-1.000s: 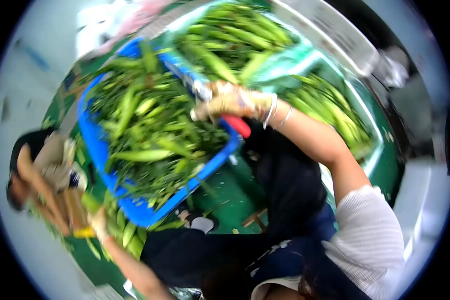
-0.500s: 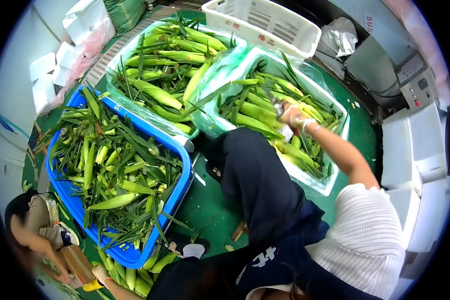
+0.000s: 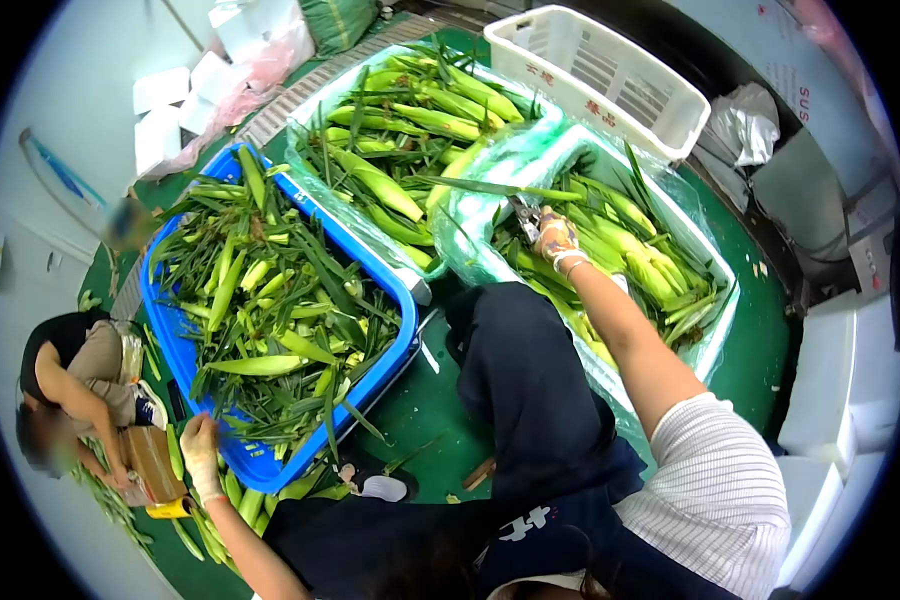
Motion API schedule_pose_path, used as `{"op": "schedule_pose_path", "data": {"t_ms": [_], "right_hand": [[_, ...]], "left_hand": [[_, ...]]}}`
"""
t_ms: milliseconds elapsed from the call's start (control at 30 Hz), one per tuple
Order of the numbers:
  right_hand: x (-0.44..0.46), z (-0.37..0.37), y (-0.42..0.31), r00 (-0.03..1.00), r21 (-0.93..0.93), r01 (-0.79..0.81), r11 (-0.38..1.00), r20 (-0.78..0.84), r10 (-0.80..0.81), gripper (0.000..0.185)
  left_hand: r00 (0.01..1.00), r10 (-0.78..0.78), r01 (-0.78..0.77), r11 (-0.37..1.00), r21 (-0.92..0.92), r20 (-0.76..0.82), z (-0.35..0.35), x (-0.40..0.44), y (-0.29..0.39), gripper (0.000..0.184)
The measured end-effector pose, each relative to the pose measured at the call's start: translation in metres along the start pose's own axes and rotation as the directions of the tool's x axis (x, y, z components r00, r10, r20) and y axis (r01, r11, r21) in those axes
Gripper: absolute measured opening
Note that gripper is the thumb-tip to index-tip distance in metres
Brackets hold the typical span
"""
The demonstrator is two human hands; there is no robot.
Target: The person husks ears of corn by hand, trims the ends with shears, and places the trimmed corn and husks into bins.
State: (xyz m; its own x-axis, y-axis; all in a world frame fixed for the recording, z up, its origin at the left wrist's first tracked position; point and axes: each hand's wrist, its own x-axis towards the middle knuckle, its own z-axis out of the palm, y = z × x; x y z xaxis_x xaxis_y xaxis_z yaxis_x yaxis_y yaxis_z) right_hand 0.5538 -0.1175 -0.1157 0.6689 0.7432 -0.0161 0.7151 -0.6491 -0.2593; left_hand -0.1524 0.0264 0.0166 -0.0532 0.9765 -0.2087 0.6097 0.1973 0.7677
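Observation:
My right hand point(image 3: 555, 238), in a stained glove, grips pruning shears point(image 3: 523, 215) over the right white foam box point(image 3: 715, 335). Unhusked corn cobs point(image 3: 620, 245) fill that box, lined with green plastic film point(image 3: 485, 215). A long leaf lies across the film close to the shears. My left hand point(image 3: 201, 452), gloved too, is raised by the lower left corner of the blue basket point(image 3: 407, 305). Its fingers are curled closed; whatever is in them is hidden. Cut husks and leaves point(image 3: 270, 290) heap the basket, and more corn point(image 3: 235, 495) lies on the floor below.
A second foam box of corn point(image 3: 400, 120) stands left of the first. Behind is a white plastic crate point(image 3: 600, 85). At the left a person point(image 3: 75, 385) bends over a cardboard box point(image 3: 148, 465). White foam boxes point(image 3: 820, 385) line the right side.
My left hand has risen from the corn on the floor to the basket's corner. My right hand and shears have shifted toward the box's left side. The view has turned left.

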Motion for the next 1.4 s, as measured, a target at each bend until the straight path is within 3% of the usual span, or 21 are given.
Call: {"op": "schedule_pose_path", "data": {"t_ms": [167,300,333,367,433,533,600,633,733,767,800,833,900,933,967,1000,1100,1167,1233,1367,1400], "right_hand": [[0.011,-0.017,0.003,0.936,0.027,-0.157,0.987,0.323,0.141,0.071],[-0.021,-0.046,-0.009,0.99,0.182,-0.064,0.981,0.138,0.039,0.059],[-0.028,-0.053,-0.011,0.998,0.162,0.047,0.986,0.024,-0.052,0.052],[-0.033,-0.061,-0.016,1.0,0.177,-0.007,0.984,-0.01,0.009,0.053],[-0.031,-0.082,-0.025,0.981,0.307,0.088,0.948,-0.194,-0.029,0.054],[-0.061,-0.188,-0.09,0.936,0.432,0.293,0.853,-0.313,-0.163,0.05],[-0.059,-0.226,-0.144,0.867,0.511,0.455,0.729,-0.442,-0.232,0.052],[-0.055,-0.234,-0.172,0.824,0.557,0.542,0.629,-0.501,-0.266,0.055],[-0.07,-0.225,-0.271,0.877,0.868,0.43,0.25,-0.335,-0.345,0.042],[-0.088,-0.216,-0.305,0.883,0.935,0.337,0.109,-0.274,-0.38,0.036],[-0.096,-0.197,-0.333,0.876,0.958,0.274,0.088,-0.211,-0.434,0.034],[-0.101,-0.181,-0.358,0.861,0.975,0.212,0.073,-0.151,-0.485,0.032],[-0.122,-0.18,-0.386,0.845,0.827,0.37,0.422,-0.11,-0.524,0.028],[-0.12,-0.161,-0.392,0.774,0.924,0.261,0.28,-0.027,-0.632,0.035],[-0.117,-0.141,-0.393,0.679,0.981,0.119,0.154,0.033,-0.733,0.042],[-0.116,-0.128,-0.388,0.573,0.985,0.019,0.171,0.129,-0.809,0.048],[-0.136,-0.113,-0.358,0.567,0.629,0.521,0.577,0.25,-0.785,0.076],[-0.138,-0.102,-0.347,0.399,0.664,0.488,0.566,0.407,-0.822,0.072],[-0.138,-0.095,-0.353,0.316,0.662,0.494,0.564,0.467,-0.826,0.075],[-0.13,-0.092,-0.373,0.267,0.762,0.362,0.538,0.468,-0.843,0.071],[-0.123,-0.094,-0.378,0.224,0.713,0.431,0.554,0.51,-0.831,0.067]], "left_hand": [[0.997,0.069,-0.061,0.981,-0.181,0.036,0.024,-0.003,0.027,0.032],[0.997,0.065,-0.057,0.982,-0.18,0.043,0.033,-0.017,0.042,0.031],[0.997,0.066,-0.058,0.982,-0.178,0.039,0.033,-0.019,0.046,0.031],[0.995,0.095,-0.089,0.981,-0.17,0.025,0.035,-0.021,0.049,0.029],[0.992,0.122,-0.119,0.978,-0.172,0.009,0.048,-0.025,0.06,0.028],[0.891,0.453,-0.453,0.89,-0.046,-0.008,0.088,-0.041,0.114,0.024],[0.817,0.575,-0.573,0.818,-0.05,0.045,0.119,-0.068,0.174,0.027],[0.808,0.584,-0.567,0.806,-0.171,0.076,0.133,-0.078,0.196,0.031],[0.603,0.796,-0.784,0.576,-0.231,-0.062,0.151,-0.094,0.242,0.061],[0.589,0.804,-0.808,0.584,-0.08,-0.079,0.146,-0.095,0.249,0.071],[0.546,0.82,-0.823,0.563,0.07,-0.174,0.15,-0.081,0.241,0.079],[0.541,0.803,-0.789,0.587,0.18,-0.249,0.149,-0.069,0.232,0.083],[0.761,0.645,-0.626,0.707,-0.329,-0.065,0.132,-0.04,0.194,0.075],[0.829,0.556,-0.454,0.731,-0.509,0.061,0.117,-0.036,0.178,0.068],[0.895,0.432,-0.328,0.802,-0.499,0.107,0.108,-0.03,0.16,0.061],[0.92,0.37,-0.259,0.823,-0.506,0.13,0.096,-0.026,0.152,0.061],[0.944,0.315,-0.213,0.812,-0.543,0.101,0.069,-0.009,0.121,0.06],[0.967,0.244,-0.17,0.825,-0.54,0.069,0.056,-0.014,0.114,0.065],[0.971,0.218,-0.131,0.82,-0.557,0.093,0.055,-0.013,0.098,0.071],[0.961,0.219,-0.117,0.876,-0.467,0.171,0.051,-0.033,0.109,0.089],[0.969,0.186,-0.112,0.919,-0.378,0.164,0.053,-0.037,0.109,0.087]]}}
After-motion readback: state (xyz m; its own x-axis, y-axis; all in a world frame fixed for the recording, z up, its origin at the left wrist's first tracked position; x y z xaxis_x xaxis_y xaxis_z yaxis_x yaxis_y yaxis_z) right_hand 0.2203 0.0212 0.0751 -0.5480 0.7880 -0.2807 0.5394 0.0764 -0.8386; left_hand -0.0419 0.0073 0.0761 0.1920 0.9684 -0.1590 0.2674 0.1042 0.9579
